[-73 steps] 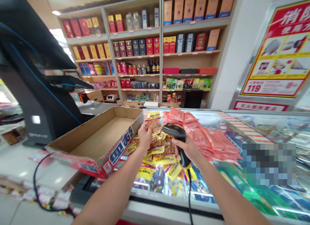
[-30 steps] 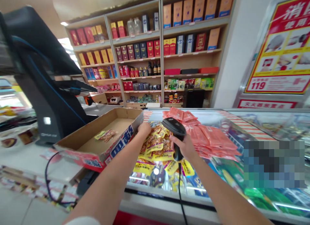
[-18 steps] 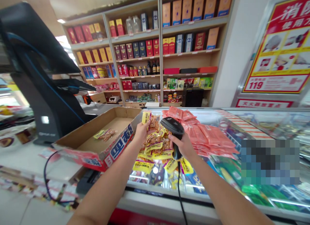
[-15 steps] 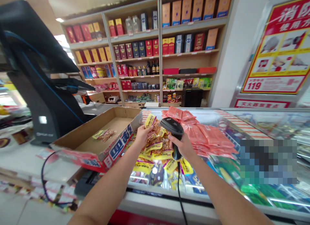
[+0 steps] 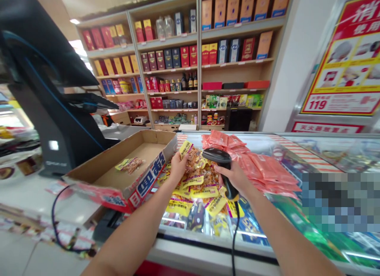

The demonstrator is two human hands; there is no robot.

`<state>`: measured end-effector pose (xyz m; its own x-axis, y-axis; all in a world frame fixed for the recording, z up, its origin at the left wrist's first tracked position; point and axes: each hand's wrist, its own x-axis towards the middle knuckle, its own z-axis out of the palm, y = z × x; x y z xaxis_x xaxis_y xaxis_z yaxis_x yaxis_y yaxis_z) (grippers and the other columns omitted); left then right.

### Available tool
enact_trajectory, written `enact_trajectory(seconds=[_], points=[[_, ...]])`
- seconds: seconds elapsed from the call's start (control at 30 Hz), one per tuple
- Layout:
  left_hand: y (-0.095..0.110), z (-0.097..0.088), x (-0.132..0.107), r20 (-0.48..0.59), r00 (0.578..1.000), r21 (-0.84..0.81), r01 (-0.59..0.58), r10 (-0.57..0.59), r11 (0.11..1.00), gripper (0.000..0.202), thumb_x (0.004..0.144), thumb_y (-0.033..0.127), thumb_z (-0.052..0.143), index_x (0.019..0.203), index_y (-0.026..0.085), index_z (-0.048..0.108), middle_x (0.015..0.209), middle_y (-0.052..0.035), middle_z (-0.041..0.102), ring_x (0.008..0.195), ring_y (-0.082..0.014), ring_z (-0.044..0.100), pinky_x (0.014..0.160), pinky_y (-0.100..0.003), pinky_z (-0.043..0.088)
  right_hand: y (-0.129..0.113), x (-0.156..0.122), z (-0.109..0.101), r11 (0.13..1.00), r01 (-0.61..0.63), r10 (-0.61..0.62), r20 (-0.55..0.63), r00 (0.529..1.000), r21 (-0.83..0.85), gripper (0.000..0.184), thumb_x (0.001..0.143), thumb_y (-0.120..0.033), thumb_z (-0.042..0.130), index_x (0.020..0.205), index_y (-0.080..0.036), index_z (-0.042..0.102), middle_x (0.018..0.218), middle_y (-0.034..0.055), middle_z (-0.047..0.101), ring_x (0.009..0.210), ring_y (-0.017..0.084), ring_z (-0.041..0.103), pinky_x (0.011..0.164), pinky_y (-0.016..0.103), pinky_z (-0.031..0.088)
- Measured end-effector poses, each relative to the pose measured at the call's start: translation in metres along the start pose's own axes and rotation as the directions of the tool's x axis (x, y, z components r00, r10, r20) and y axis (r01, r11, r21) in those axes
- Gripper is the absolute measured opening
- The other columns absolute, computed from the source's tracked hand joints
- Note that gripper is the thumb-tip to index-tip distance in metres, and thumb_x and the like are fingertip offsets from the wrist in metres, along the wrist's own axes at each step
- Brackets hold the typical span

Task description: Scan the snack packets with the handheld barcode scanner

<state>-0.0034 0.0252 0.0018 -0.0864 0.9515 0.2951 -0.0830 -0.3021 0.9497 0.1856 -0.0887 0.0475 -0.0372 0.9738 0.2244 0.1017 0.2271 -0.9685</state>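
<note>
My left hand (image 5: 178, 168) is closed on a small yellow-topped snack packet (image 5: 190, 155), held over a heap of similar snack packets (image 5: 204, 192) on the glass freezer top. In my right hand (image 5: 237, 177) is a black barcode scanner (image 5: 221, 159), gripped by its handle, its head pointing left toward the held packet. A cable runs down from the scanner over the counter's front edge. To the left stands an open cardboard box (image 5: 154, 177) with a packet or two (image 5: 130, 164) lying inside. Flat pink-red packets (image 5: 261, 167) are piled right of the scanner.
A black checkout terminal (image 5: 50, 90) rises at the left, behind the box. Beneath the packets is a glass-topped freezer (image 5: 190, 222) with goods inside. Shelves (image 5: 198, 66) of boxed bottles line the back wall, and a red and yellow poster (image 5: 344, 62) hangs at the right.
The scanner and my right hand have shifted slightly right, away from my left hand. My left hand still holds the packet. The whole view has also moved a little.
</note>
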Motion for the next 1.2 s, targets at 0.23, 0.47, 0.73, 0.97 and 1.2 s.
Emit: enact_trajectory(seconds=[0.23,0.47,0.73,0.97,1.2], points=[[-0.007,-0.007,0.004,-0.026,0.987,0.244,-0.147,0.158,0.959,0.022,0.078,0.037,0.060,0.087,0.016,0.061,0.073,-0.0010,0.065,0.056,-0.0132,0.057,0.047,-0.022,0.046,0.000,0.001,0.000,0.998,-0.039,0.041,0.023,0.999,-0.056,0.024,0.069,-0.038,0.066,0.058,-0.018,0.058,0.038,0.0009,0.057,0.032,0.013,0.049,0.038,0.025,0.038],[-0.003,-0.007,0.003,-0.051,0.973,0.352,-0.193,0.225,0.916,0.015,0.080,0.032,0.056,0.080,0.017,0.059,0.067,0.0005,0.062,0.056,-0.0129,0.056,0.054,-0.022,0.044,0.001,0.001,0.001,0.996,-0.068,0.070,0.031,0.997,-0.050,0.022,0.069,-0.037,0.065,0.059,-0.019,0.057,0.036,-0.0003,0.056,0.031,0.012,0.048,0.037,0.024,0.038],[0.002,-0.005,-0.002,-0.052,0.989,0.215,-0.123,0.137,0.969,0.016,0.079,0.034,0.057,0.077,0.018,0.054,0.064,0.0021,0.058,0.046,-0.0110,0.052,0.038,-0.019,0.038,0.009,0.005,0.003,0.997,-0.046,0.047,0.018,0.999,-0.066,0.022,0.069,-0.040,0.064,0.064,-0.018,0.061,0.036,0.0008,0.056,0.031,0.014,0.049,0.037,0.025,0.039],[0.039,-0.012,0.003,-0.244,0.970,-0.272,-0.066,-0.002,0.960,0.014,0.077,0.024,0.061,0.085,0.016,0.054,0.077,-0.0003,0.062,0.053,-0.0098,0.057,0.046,-0.022,0.049,0.001,0.011,0.029,0.997,-0.051,0.056,0.079,0.995,-0.052,0.025,0.067,-0.041,0.065,0.071,-0.018,0.058,0.037,-0.0015,0.056,0.031,0.014,0.049,0.037,0.025,0.040],[0.079,-0.061,0.026,-0.590,0.806,-0.516,-0.425,0.052,0.744,0.013,0.075,0.012,0.060,0.080,0.017,0.050,0.079,0.0004,0.058,0.078,-0.0082,0.062,0.085,-0.027,0.052,-0.044,0.031,0.083,1.000,0.014,-0.010,0.190,0.982,-0.018,0.022,0.064,-0.038,0.066,0.066,-0.019,0.055,0.036,-0.0021,0.055,0.032,0.014,0.050,0.037,0.024,0.040]])
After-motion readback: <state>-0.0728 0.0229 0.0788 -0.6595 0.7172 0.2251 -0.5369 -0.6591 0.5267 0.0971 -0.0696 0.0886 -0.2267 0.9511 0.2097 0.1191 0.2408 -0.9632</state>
